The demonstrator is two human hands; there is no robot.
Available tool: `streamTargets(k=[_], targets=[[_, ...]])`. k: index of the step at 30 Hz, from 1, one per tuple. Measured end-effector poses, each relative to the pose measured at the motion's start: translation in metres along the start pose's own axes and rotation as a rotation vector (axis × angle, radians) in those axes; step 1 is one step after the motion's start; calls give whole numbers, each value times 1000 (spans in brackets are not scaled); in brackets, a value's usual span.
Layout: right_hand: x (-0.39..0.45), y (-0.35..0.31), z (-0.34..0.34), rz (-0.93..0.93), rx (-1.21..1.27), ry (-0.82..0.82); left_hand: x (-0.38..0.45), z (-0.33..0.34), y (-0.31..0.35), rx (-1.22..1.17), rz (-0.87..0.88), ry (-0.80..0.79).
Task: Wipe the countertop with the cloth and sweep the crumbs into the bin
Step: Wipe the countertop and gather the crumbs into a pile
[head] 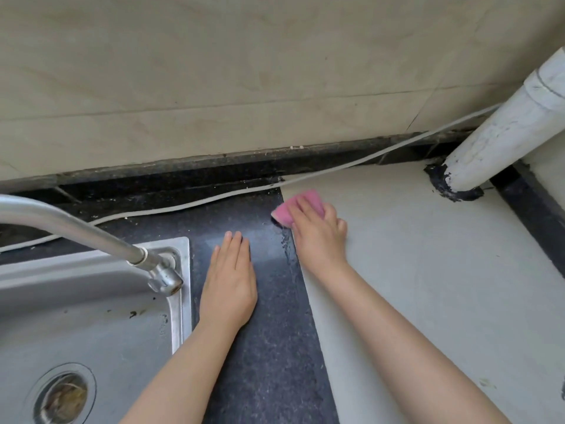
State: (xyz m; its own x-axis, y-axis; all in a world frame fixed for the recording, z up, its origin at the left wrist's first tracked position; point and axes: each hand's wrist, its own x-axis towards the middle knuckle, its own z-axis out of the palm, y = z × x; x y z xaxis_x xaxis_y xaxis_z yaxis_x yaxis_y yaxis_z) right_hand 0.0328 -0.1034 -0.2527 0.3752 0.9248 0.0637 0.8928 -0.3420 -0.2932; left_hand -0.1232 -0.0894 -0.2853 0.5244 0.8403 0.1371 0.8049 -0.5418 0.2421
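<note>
On countertop (269, 347): two hands; right (318, 237) presses one cloth (293, 206).

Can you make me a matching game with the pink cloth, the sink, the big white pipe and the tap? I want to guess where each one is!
Things:
1. pink cloth
2. sink
3. white pipe
4. tap

Places:
A. comes down onto the counter at the far right
B. under the right hand
C. reaches over the sink from the left
D. set into the countertop, left of the left hand

Pairs: 1-B, 2-D, 3-A, 4-C
</note>
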Motion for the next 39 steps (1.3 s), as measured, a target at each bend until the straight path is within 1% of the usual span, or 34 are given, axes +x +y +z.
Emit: streamTargets(k=[1, 3, 7, 9, 11, 13, 15, 17, 19, 20, 21, 23, 26, 27, 29, 32, 34, 35, 36, 38, 39], targets=[[8, -3, 7, 20, -4, -30, -1, 2, 0, -5, -2, 2], [20, 3, 8, 120, -35, -23, -1, 1, -2, -13, 5, 0], [18, 52, -6, 311, -85, -11, -3, -3, -2, -43, -8, -34], [6, 87, -19, 431, -93, -2, -5, -6, -2, -83, -42, -55], [-19, 119, -30, 529, -105, 22, -5, -9, 1, -85, -51, -45], [-54, 138, -33, 553, -137, 71, -4, -12, 8, -37, -17, 2], [-84, 143, -32, 481, -107, 140, 1, -14, 17, -19, 22, 49], [-92, 141, -33, 360, -84, 238, 12, -11, 33, -27, 78, 88], [-72, 143, -40, 232, -62, 356, 22, -3, 51, -67, 136, 91], [-54, 143, -50, 172, -28, 379, 28, 2, 63, -92, 165, 92], [-32, 145, -58, 133, 10, 362, 34, 6, 74, -111, 187, 86], [12, 156, -66, 107, 61, 213, 44, 18, 96, -121, 216, 42], [59, 180, -64, 29, -5, -52, 57, 30, 120, -69, 250, -26], [65, 184, -62, 7, -48, -116, 59, 33, 126, -49, 255, -49], [65, 192, -57, -8, -89, -191, 58, 38, 132, -24, 261, -70], [41, 196, -58, -29, -26, -234, 55, 40, 132, -35, 262, -67], [18, 200, -62, -1, 15, -247, 55, 40, 131, -48, 254, -67], [2, 202, -63, -5, 55, -219, 56, 39, 132, -56, 251, -64], [-15, 202, -65, -35, 84, -153, 55, 39, 133, -68, 246, -67], [-45, 207, -67, -113, 71, -30, 54, 39, 135, -93, 234, -64], [-57, 212, -69, -148, 75, -15, 54, 39, 134, -100, 232, -53]])
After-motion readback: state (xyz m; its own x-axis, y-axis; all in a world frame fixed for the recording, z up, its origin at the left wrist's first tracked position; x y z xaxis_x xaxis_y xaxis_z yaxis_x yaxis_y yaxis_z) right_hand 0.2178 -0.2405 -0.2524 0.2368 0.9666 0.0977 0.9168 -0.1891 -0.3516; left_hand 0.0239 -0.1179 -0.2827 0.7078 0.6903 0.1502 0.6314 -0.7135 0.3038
